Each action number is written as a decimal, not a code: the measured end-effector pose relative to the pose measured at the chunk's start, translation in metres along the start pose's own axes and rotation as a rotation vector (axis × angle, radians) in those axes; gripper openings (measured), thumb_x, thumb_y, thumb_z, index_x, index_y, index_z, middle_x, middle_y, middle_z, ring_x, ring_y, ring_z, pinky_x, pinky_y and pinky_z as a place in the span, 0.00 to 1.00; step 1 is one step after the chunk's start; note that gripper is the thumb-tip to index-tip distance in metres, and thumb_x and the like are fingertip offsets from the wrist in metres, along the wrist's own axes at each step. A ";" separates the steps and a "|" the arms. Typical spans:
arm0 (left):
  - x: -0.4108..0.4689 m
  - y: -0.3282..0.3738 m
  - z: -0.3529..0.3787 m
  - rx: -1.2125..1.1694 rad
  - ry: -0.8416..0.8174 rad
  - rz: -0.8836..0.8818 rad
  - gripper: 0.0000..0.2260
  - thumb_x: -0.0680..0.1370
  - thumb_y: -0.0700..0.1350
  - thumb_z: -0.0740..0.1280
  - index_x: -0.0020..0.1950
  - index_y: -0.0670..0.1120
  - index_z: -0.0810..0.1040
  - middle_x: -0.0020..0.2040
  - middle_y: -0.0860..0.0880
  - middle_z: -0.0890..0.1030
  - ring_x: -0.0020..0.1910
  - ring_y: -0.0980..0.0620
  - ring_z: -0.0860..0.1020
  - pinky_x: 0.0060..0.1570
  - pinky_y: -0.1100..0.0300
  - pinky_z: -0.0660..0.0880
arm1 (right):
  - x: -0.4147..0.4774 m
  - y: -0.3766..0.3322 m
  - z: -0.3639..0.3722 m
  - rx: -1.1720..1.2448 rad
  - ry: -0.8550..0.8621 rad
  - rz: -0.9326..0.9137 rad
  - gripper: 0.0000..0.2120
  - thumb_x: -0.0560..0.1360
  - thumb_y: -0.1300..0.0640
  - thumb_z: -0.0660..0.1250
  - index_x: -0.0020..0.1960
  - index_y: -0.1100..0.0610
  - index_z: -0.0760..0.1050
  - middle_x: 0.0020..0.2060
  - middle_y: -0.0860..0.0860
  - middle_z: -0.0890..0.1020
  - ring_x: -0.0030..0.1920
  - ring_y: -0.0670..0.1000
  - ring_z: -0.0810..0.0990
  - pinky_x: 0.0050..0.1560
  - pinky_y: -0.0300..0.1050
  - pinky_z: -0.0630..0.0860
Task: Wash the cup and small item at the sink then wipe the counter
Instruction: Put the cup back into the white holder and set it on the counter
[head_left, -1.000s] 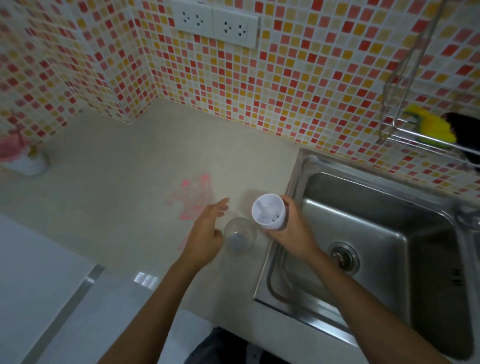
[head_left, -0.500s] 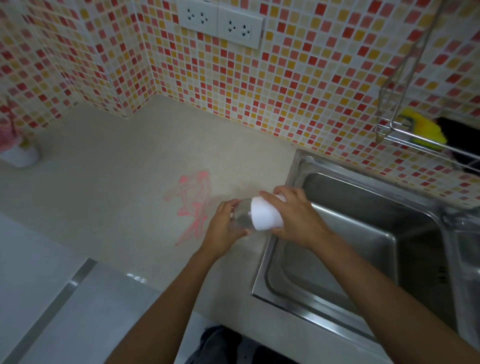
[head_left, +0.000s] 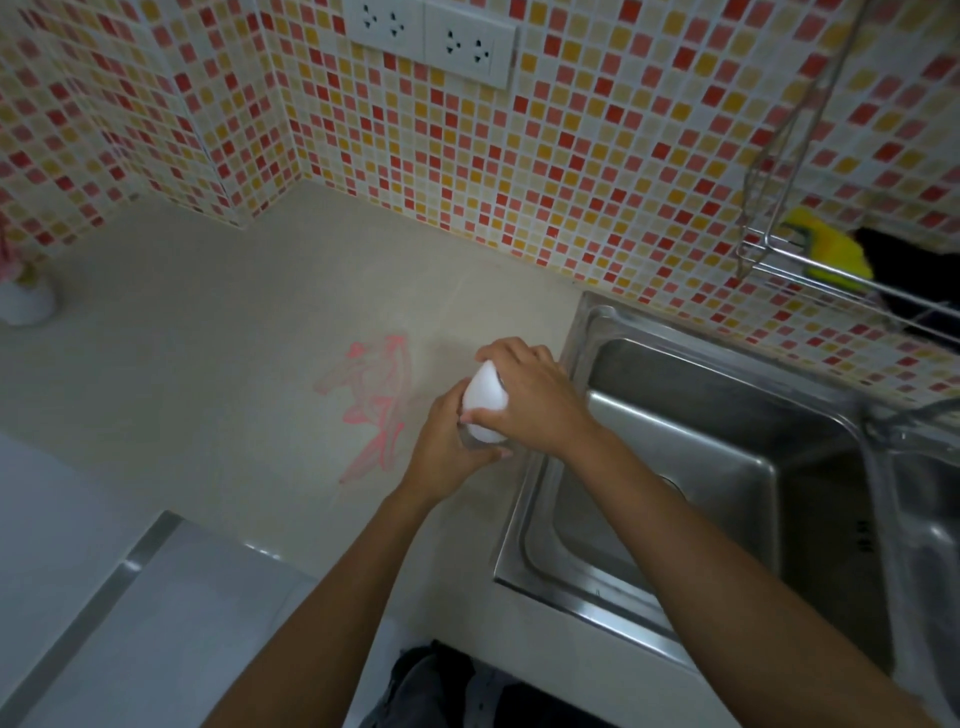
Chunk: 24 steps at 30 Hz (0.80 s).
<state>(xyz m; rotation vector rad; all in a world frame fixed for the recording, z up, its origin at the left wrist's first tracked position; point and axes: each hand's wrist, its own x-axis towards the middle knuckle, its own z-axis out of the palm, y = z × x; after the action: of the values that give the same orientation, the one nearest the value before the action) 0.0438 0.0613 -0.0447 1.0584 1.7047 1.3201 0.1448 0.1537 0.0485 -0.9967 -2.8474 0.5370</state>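
Note:
My right hand (head_left: 535, 400) grips a white cup (head_left: 484, 402) from above, tipped mouth-down over the counter (head_left: 208, 364) just left of the steel sink (head_left: 727, 467). Under it, my left hand (head_left: 447, 447) holds a small clear glass (head_left: 480, 444); most of the glass is hidden by the cup and my fingers. The white cup's mouth sits at or in the glass. A pink scribbled stain (head_left: 374, 405) marks the counter a little left of my hands.
A wire rack (head_left: 810, 260) on the tiled wall at the upper right carries a yellow-green sponge (head_left: 831, 249) and a dark item (head_left: 914, 265). A small white pot (head_left: 26, 301) stands at the far left. Wall sockets (head_left: 431, 39) sit above the counter.
My left hand took hold of the clear glass. My right hand tipped the white cup from upright to mouth-down over the glass. The view shifted slightly.

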 end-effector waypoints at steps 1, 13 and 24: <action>0.000 -0.001 0.001 -0.006 0.014 -0.006 0.36 0.60 0.45 0.82 0.65 0.49 0.72 0.59 0.50 0.79 0.56 0.51 0.79 0.53 0.48 0.79 | 0.000 -0.002 -0.001 0.002 -0.001 -0.002 0.33 0.69 0.37 0.68 0.69 0.49 0.65 0.66 0.48 0.69 0.62 0.55 0.68 0.59 0.55 0.69; -0.005 -0.003 0.005 0.017 0.058 0.026 0.38 0.59 0.49 0.82 0.66 0.56 0.69 0.61 0.56 0.77 0.58 0.58 0.77 0.54 0.59 0.78 | -0.002 0.010 0.034 0.878 0.135 0.359 0.11 0.81 0.52 0.57 0.58 0.44 0.75 0.57 0.46 0.79 0.57 0.48 0.76 0.59 0.44 0.72; -0.001 -0.007 0.004 0.136 0.037 -0.060 0.41 0.60 0.51 0.80 0.68 0.50 0.64 0.60 0.53 0.76 0.56 0.53 0.77 0.51 0.61 0.75 | -0.012 0.016 0.070 0.876 0.181 0.420 0.13 0.81 0.44 0.54 0.60 0.46 0.71 0.54 0.44 0.79 0.54 0.46 0.77 0.57 0.44 0.73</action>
<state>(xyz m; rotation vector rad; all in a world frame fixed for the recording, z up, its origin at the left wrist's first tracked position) 0.0466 0.0615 -0.0528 1.0560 1.8619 1.2070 0.1508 0.1364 -0.0223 -1.3089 -1.8707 1.4525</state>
